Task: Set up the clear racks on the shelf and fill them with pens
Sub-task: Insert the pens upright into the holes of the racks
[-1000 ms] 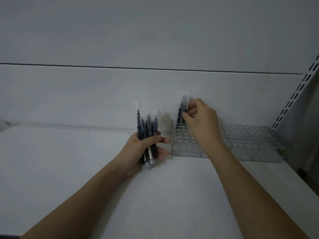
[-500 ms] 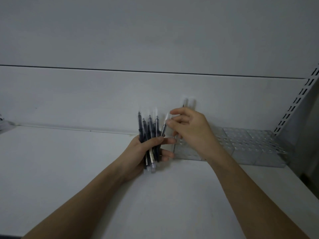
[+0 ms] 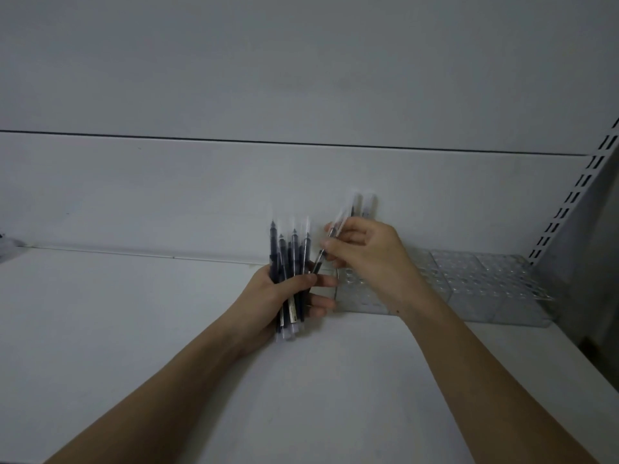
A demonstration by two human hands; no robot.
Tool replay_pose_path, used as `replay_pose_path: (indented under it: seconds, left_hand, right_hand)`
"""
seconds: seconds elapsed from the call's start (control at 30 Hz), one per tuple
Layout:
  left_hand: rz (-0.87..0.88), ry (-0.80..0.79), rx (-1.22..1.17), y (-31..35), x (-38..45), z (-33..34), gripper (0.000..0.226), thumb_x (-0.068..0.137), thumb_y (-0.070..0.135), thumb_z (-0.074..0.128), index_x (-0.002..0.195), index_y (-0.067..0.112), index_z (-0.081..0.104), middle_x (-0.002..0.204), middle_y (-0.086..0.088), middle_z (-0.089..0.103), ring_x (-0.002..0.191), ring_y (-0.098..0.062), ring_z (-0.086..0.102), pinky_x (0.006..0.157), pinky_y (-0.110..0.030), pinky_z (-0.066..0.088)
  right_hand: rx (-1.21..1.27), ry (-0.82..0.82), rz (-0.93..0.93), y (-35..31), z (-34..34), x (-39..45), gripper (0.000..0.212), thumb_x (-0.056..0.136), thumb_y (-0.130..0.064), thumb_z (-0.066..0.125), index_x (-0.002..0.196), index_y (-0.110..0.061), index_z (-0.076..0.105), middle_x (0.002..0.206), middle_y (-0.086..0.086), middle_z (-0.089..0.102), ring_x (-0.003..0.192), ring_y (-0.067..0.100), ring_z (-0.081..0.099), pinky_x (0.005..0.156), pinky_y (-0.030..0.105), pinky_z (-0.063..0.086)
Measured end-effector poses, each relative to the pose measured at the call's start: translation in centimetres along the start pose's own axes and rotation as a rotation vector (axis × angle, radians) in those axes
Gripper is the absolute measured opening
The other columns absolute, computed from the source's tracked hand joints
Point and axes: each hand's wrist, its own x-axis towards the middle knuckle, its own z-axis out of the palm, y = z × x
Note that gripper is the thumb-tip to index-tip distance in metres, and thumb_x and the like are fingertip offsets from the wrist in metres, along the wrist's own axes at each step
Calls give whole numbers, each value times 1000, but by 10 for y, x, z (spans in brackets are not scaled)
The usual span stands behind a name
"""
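Since half a second ago the right hand (image 3: 365,254) has lifted one pen (image 3: 326,244) partway up out of the bundle; a second ago that hand was at the rack, by the pens standing there.

Head view — items as seen:

Left hand (image 3: 278,296): fingers curled round a bundle of dark pens (image 3: 289,262), gripping them upright above the shelf (image 3: 134,329), clear caps pointing up and butt ends showing below the palm.

Right hand: thumb and fingers pinch the single pen, which tilts with its clear cap up and to the right; its lower end lies against the bundle, by the left fingertips.

Clear racks (image 3: 469,283): a row of see-through blocks with grids of holes, set on the shelf against the back panel (image 3: 201,195), running from just behind the right hand to the slotted upright (image 3: 569,202) at the right.

Standing pens (image 3: 366,205): two caps show above the right hand, rising from the leftmost rack — their lower parts are hidden by the hand.

Lighting is dim; pen markings cannot be read.
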Motion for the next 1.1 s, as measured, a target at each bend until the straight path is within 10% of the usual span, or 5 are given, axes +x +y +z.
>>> replay_pose_path:
  seconds: [0.43,1.1]
  left_hand:
    - [24,119,7,0,1,1,6,96,4,57,100,4,55,87,-16,67,53,-27,62,39,-25,43]
    - [119,149,79,-4,4,0,21,95,4,58,115,7,53,84,-10,66,64,-26,66,43,-22,46]
  right_hand:
    - [-22,456,-286,-4,-47,15,18,94,-7,65,110,-14,69,89,-7,70,84,10,69,78,26,59]
    - [-178,509,-377,10,-43,21,20,88,-11,73,96,-25,62,81,-12,66,76,5,66,75,17,53]
